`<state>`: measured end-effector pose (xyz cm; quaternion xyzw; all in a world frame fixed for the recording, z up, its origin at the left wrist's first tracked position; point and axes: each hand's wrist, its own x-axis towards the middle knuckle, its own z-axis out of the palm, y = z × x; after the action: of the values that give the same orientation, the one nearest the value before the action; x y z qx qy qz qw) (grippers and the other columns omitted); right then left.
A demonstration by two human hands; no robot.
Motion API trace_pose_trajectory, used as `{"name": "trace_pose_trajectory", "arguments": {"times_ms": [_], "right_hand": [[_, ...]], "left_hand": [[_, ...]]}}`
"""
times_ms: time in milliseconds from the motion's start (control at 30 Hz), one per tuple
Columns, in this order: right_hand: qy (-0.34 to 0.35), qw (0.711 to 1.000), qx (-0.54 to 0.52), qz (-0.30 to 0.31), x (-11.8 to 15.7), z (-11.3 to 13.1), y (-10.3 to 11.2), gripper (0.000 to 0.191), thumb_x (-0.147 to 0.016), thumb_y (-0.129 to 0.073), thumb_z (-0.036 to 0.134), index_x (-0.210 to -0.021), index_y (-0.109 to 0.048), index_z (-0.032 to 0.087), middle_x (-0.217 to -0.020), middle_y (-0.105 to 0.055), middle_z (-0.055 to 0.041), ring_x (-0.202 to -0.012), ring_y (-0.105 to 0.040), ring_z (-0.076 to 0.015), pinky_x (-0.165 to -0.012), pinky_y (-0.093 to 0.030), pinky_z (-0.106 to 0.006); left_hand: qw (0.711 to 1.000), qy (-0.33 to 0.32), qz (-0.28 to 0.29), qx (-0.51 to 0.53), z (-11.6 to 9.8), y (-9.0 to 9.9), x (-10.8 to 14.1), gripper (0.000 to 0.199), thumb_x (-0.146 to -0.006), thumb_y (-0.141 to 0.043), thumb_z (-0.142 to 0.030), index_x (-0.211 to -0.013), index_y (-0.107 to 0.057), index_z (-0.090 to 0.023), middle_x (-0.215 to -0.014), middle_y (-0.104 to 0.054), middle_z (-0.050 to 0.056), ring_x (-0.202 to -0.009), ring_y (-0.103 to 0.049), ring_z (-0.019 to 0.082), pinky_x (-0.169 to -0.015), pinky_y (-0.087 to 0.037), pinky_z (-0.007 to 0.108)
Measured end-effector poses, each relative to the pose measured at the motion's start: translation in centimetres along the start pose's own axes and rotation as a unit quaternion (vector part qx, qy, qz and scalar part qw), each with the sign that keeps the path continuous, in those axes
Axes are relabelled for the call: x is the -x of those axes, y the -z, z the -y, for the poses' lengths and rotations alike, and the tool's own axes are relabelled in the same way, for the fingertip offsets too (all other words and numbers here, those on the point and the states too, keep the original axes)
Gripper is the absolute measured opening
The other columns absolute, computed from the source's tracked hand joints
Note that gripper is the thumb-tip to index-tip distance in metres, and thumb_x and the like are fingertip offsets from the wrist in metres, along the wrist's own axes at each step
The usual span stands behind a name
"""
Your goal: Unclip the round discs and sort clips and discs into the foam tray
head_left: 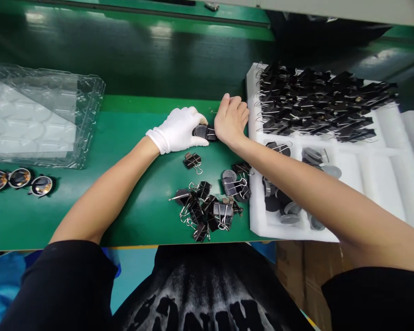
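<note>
My left hand (182, 128), in a white glove, pinches a dark round piece with a black binder clip (210, 134) beside it, above the green table (134, 197). Bare and ungloved, my right hand (232, 118) is right of the clip; its wrist side touches or nearly touches it, and its fingers point up, slightly curled and apart, with nothing seen in them. A loose binder clip (192, 160) lies just below my left hand. Nearer the table's front edge is a pile of black binder clips (207, 209), some with round grey pieces.
A white foam tray (257, 184) on the right holds rows of black clips (317, 103) and round grey pieces (291, 214). Clear plastic trays (64, 156) lie at the left. Below them sit several round shiny parts (42, 185). A dark green raised wall (141, 59) runs behind.
</note>
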<state>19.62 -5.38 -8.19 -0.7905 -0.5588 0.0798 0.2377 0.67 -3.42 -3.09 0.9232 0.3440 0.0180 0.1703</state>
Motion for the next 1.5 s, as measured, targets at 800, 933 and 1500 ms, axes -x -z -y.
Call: {"name": "trace_pose_trajectory", "arguments": {"times_ms": [800, 933, 1500], "right_hand": [[0.320, 0.871, 0.097, 0.360, 9.7, 5.4, 11.5, 0.014, -0.097, -0.070, 0.031, -0.104, -0.076, 0.021, -0.100, -0.074, -0.0111, -0.080, -0.067, -0.0247, -0.063, -0.041, -0.035], [0.302, 0.891, 0.038, 0.336, 9.5, 5.1, 10.9, 0.015, -0.096, -0.065, 0.020, -0.105, -0.076, 0.020, -0.099, -0.074, -0.0087, -0.081, -0.068, -0.0221, -0.068, -0.045, -0.035], [0.295, 0.922, -0.075, 0.238, 0.4, 1.7, 10.6, 0.032, -0.093, -0.071, 0.045, -0.116, -0.081, 0.025, -0.125, -0.076, -0.0102, -0.120, -0.068, -0.0329, -0.111, -0.050, -0.053]], "left_hand": [[0.988, 0.008, 0.043, -0.149, -1.2, 3.9, 3.0, 0.057, -0.094, -0.066, -0.053, -0.148, -0.062, -0.035, -0.144, -0.061, 0.015, -0.125, -0.061, 0.040, -0.102, -0.045, 0.051], [0.986, 0.047, 0.029, -0.156, 0.2, 4.6, 3.9, 0.081, -0.077, -0.080, -0.071, -0.145, -0.065, -0.030, -0.135, -0.064, 0.018, -0.124, -0.059, 0.045, -0.101, -0.043, 0.053], [0.995, 0.023, -0.051, -0.084, 3.6, 1.7, 2.7, 0.062, -0.093, -0.064, -0.060, -0.143, -0.069, -0.024, -0.137, -0.067, 0.014, -0.121, -0.062, 0.036, -0.101, -0.045, 0.045]]}}
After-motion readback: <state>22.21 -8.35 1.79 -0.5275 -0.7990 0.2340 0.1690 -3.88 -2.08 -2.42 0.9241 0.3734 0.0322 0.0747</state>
